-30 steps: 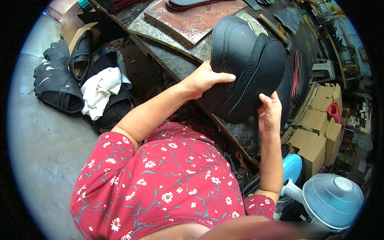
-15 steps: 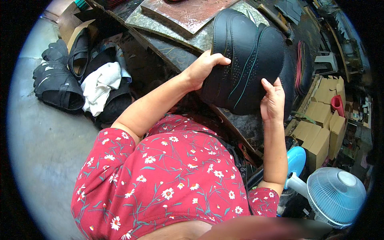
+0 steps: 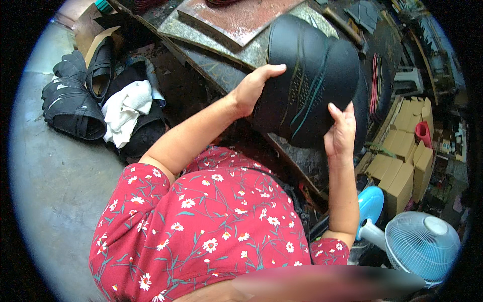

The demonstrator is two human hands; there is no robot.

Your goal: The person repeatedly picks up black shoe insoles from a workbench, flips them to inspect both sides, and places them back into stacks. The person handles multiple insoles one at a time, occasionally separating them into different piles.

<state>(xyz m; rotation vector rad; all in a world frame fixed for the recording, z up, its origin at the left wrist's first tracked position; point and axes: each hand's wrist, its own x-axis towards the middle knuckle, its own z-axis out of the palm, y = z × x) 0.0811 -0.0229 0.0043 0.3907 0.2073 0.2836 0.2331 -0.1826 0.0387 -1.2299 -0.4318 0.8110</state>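
Between my two hands I hold a stack of black leather pieces (image 3: pixel 332 65), shaped like shoe uppers, with scalloped edges, rows of small punched holes and teal and yellowish stitched lines. My left hand (image 3: pixel 254 88) grips the left edge, thumb on top and fingers hidden beneath. At the lower right edge my right hand (image 3: pixel 341 128) pinches the stack, its thumb on the front face and the other fingers curled behind. The stack is tilted up above the workbench (image 3: pixel 214 73). How many layers it holds cannot be made out.
A reddish board (image 3: pixel 241 20) lies on a stone slab (image 3: pixel 176 27), with a hammer (image 3: pixel 344 24) beyond. More black pieces with pink edges (image 3: pixel 375 88) lie right. Black shoes (image 3: pixel 75 105) and a white cloth (image 3: pixel 128 108) sit left; cardboard boxes (image 3: pixel 392 176) and a fan (image 3: pixel 422 246) stand right.
The leather pieces have shifted and bent in my hands, so their faces show differently and fewer layered edges are seen. My right hand has moved slightly left and down.
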